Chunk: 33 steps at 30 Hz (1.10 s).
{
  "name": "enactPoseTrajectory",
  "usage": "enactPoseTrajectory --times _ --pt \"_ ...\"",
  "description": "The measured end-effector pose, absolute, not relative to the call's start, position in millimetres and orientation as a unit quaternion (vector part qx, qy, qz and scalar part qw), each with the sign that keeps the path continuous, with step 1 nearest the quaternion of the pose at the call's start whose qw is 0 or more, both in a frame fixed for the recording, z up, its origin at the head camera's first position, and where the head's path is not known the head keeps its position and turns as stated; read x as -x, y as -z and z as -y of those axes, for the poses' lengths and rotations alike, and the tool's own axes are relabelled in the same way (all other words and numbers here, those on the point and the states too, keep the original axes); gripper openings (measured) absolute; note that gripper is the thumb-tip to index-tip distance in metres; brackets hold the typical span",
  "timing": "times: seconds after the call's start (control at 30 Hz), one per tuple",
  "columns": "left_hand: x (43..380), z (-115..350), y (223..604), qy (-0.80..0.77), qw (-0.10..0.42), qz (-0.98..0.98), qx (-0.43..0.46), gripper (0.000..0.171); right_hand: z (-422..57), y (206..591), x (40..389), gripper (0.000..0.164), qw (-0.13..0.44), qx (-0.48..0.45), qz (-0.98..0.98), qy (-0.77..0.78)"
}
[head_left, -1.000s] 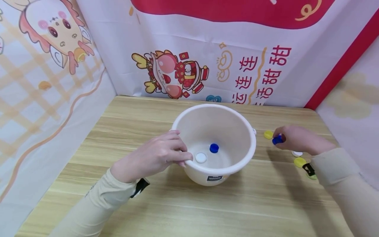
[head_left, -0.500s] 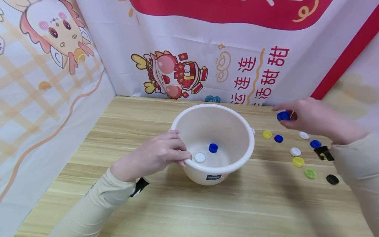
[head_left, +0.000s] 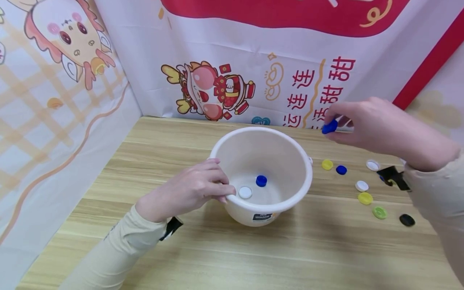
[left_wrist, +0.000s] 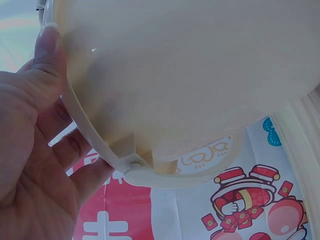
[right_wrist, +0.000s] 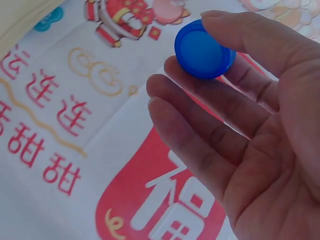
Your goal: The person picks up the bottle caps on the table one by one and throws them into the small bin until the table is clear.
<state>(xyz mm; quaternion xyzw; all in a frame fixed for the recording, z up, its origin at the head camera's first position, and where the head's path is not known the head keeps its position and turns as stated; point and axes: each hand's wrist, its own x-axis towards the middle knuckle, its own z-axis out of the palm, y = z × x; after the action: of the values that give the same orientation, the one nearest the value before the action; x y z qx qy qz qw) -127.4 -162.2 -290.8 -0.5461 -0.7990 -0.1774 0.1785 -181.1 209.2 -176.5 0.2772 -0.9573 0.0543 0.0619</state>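
Observation:
A cream plastic bucket (head_left: 266, 209) stands upright on the wooden table. My left hand (head_left: 192, 187) grips its near-left rim, thumb on the inner side and fingers outside, as the left wrist view shows. On the bucket floor lie a white bottle cap (head_left: 245, 192) and a blue bottle cap (head_left: 261, 181). Raised above the table, to the right of the bucket, my right hand (head_left: 389, 133) pinches another blue bottle cap (head_left: 329, 127) between thumb and forefinger. In the right wrist view this cap (right_wrist: 202, 49) shows its round face, the other fingers being loosely bent.
Loose caps lie right of the bucket: yellow (head_left: 327, 164), blue (head_left: 341, 170), white (head_left: 361, 185), green (head_left: 380, 212) and black (head_left: 407, 220) among them. The right wrist's black camera mount (head_left: 393, 177) partly covers one blue cap. A printed cloth (head_left: 224, 48) hangs behind the table (head_left: 174, 249).
My right hand has risen from among the caps at the right with a blue bottle cap, swinging back and then leftward toward the bucket. The left hand has stayed on the rim.

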Motion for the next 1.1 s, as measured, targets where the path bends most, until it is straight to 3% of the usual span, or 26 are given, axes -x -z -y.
enactPoseTrajectory --times 0.53,1.1 --pt "126.5 164.6 290.3 0.176 0.171 0.805 0.541 0.023 -158.9 169.8 174.0 0.030 0.102 -0.405 0.902 -0.112" --pt "129.5 163.2 291.7 0.183 0.181 0.792 0.553 0.021 -118.9 182.9 189.5 0.038 0.043 -0.445 0.885 -0.126"
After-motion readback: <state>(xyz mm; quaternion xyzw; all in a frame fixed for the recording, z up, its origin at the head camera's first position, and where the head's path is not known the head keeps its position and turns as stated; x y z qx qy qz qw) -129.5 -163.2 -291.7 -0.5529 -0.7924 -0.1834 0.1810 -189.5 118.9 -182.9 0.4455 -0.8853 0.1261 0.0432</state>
